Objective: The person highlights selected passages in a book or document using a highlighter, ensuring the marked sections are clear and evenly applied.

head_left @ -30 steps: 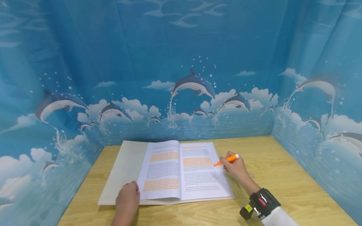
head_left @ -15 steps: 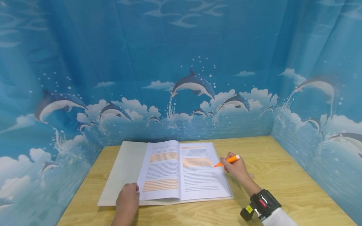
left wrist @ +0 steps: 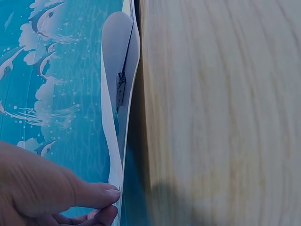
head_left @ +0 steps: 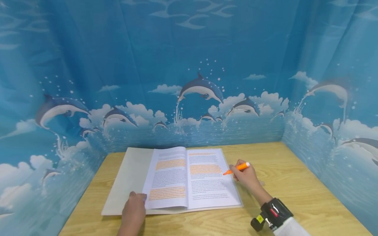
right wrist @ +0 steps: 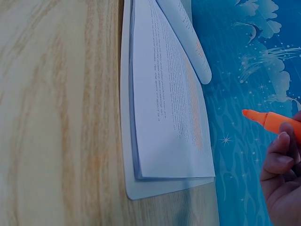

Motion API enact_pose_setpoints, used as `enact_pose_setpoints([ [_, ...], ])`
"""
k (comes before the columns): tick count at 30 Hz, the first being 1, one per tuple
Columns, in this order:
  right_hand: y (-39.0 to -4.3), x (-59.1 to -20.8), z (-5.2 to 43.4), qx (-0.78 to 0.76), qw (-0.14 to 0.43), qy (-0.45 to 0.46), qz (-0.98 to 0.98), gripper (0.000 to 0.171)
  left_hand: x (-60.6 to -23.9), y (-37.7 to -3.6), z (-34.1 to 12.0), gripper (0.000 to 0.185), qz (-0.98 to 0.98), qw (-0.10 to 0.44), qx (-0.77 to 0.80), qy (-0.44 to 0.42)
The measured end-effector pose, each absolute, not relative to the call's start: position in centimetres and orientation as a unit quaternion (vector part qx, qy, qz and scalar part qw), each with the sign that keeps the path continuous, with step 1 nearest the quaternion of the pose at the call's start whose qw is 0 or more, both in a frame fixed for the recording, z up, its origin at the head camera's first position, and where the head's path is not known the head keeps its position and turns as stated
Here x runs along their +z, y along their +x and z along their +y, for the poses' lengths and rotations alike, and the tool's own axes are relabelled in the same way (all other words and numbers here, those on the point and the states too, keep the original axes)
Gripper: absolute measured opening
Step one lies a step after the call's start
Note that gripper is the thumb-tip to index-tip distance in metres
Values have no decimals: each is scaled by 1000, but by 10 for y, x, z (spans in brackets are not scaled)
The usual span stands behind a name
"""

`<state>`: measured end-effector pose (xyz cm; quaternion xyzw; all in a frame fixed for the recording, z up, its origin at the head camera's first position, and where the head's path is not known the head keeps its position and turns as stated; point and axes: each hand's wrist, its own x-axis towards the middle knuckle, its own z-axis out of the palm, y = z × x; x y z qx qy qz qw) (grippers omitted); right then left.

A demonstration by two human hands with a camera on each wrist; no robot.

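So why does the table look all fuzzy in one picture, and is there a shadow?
Left wrist view: the table sits very close, so its wood grain is soft and blurred, with a dark shadow near the bottom; the thumb looks sharper. Right wrist view: the page print is fairly clear, the highlighter slightly soft. Head view: even light, walls bend at the edges.

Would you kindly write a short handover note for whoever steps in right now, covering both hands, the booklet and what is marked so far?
Left hand: fingers rest on the lower left corner of the open booklet, at the page edge; it grips nothing.
Right hand: holds the orange highlighter, uncapped, tip at the right edge of the right page, level with its marked block.
Booklet lies open on the wooden table, its cover spread flat to the left.
Done: two orange blocks on the left page; a top line and one block on the right page.
Left: the lower text on the right page is unmarked.
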<state>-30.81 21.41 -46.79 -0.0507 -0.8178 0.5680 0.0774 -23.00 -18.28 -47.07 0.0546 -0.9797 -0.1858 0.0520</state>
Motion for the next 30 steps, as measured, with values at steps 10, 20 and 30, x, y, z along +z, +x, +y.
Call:
enact_pose_setpoints([
  [10, -309, -469, 214, 568, 82, -49, -817, 30, -472, -230, -183, 22, -981, 51, -180, 55],
  [20, -308, -471, 213, 569, 83, -49, -817, 30, -472, -225, -183, 22, -980, 42, -188, 52],
  [30, -307, -472, 212, 564, 81, -55, -820, 31, -481, -225, -183, 19, -981, 40, -185, 50],
])
